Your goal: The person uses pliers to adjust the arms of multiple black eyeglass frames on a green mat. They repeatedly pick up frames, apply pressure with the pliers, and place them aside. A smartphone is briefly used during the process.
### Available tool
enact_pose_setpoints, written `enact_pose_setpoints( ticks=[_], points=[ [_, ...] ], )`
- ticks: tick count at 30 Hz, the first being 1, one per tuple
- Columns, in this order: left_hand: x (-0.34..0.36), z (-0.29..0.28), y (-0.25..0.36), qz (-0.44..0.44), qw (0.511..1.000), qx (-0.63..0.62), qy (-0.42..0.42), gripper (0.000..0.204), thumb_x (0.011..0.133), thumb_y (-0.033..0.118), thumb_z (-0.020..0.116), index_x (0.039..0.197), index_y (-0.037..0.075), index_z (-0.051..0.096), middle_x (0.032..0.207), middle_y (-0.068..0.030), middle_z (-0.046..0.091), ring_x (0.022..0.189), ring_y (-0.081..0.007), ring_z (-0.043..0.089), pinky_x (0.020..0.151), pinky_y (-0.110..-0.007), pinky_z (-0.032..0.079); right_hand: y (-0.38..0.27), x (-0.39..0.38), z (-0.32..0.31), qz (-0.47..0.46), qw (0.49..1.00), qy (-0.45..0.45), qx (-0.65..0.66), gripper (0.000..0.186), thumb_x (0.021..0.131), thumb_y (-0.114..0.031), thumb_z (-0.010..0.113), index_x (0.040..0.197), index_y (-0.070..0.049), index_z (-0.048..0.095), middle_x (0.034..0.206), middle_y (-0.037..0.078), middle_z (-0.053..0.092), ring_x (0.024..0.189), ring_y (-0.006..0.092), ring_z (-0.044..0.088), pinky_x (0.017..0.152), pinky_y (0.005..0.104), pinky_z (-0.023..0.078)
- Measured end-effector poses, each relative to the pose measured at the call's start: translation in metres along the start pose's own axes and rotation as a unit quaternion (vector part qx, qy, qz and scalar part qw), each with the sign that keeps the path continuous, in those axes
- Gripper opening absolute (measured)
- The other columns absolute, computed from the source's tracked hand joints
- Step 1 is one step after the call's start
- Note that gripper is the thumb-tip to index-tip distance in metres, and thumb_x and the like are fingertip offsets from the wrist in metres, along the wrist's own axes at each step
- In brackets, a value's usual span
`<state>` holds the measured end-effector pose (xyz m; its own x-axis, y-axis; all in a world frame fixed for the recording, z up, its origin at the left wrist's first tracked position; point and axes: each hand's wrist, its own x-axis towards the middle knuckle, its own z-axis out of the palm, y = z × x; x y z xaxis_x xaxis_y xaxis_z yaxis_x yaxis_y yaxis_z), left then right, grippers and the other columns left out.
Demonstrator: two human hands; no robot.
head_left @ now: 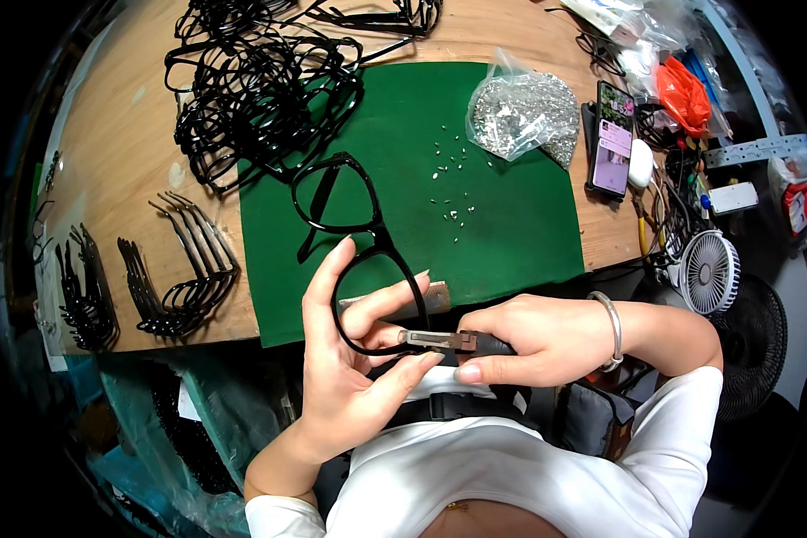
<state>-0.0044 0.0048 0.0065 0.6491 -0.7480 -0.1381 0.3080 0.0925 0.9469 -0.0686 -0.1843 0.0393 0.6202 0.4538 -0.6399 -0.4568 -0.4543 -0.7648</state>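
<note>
A black eyeglass frame is held up over the near edge of the green mat by my left hand. Its fingers wrap the nearer rim, with the thumb close to the outer corner. My right hand is closed around the dark handles of pliers. The metal jaws reach the outer corner of that rim, beside my left thumb; whether they grip anything there is too small to tell. Behind the frame, a flat perforated metal piece lies at the mat's edge. Small silvery pieces are scattered on the mat.
A tangled heap of black eyeglass frames covers the back left. Stacked frames stand at the left front. A clear bag of silvery pieces lies at the back right, near a phone. A small white fan is farther right.
</note>
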Motion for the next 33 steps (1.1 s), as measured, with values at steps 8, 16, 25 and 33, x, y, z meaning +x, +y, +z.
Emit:
enact_pose_setpoints(
  ticks=[8, 16, 25, 33],
  points=[
    [0.001, 0.011, 0.004, -0.004, 0.998, -0.025, 0.049, 0.092, 0.068, -0.012, 0.060, 0.134, 0.007, 0.000, 0.115, -0.0223, 0.048, 0.088, -0.0174, 0.058, 0.076, -0.027, 0.048, 0.011, 0.000, 0.003, -0.074, 0.997, 0.029, -0.006, 0.040, 0.086, -0.037, 0.047, 0.093, 0.003, 0.050, 0.070, 0.014, 0.056, 0.067, 0.0235, 0.057, 0.060, 0.0330, 0.044],
    [0.003, 0.018, 0.009, 0.032, 0.994, -0.050, 0.092, 0.097, 0.066, -0.006, 0.067, 0.134, 0.005, -0.001, 0.115, -0.0230, 0.047, 0.077, -0.0173, 0.060, 0.073, -0.028, 0.049, 0.019, -0.009, 0.005, -0.112, 0.985, 0.044, 0.123, 0.050, 0.085, -0.040, 0.048, 0.096, 0.009, 0.050, 0.083, 0.021, 0.057, 0.078, 0.0269, 0.056, 0.071, 0.0338, 0.044],
    [0.004, 0.022, 0.008, 0.039, 0.993, -0.044, 0.098, 0.096, 0.066, -0.009, 0.064, 0.134, 0.005, -0.002, 0.116, -0.0230, 0.047, 0.077, -0.0173, 0.060, 0.071, -0.027, 0.049, 0.030, -0.003, 0.007, -0.150, 0.964, 0.162, 0.148, 0.024, 0.086, -0.024, 0.053, 0.090, -0.001, 0.051, 0.079, 0.004, 0.054, 0.074, 0.0103, 0.048, 0.069, 0.0251, 0.041],
    [0.004, 0.015, 0.003, -0.006, 0.999, 0.020, 0.041, 0.090, 0.069, -0.010, 0.061, 0.133, 0.008, 0.001, 0.117, -0.0148, 0.047, 0.085, -0.0101, 0.048, 0.075, -0.024, 0.047, 0.011, 0.016, 0.018, -0.179, 0.905, 0.158, 0.351, 0.019, 0.088, -0.021, 0.049, 0.090, -0.002, 0.051, 0.071, -0.003, 0.046, 0.063, 0.0045, 0.039, 0.056, 0.0204, 0.036]
  ],
)
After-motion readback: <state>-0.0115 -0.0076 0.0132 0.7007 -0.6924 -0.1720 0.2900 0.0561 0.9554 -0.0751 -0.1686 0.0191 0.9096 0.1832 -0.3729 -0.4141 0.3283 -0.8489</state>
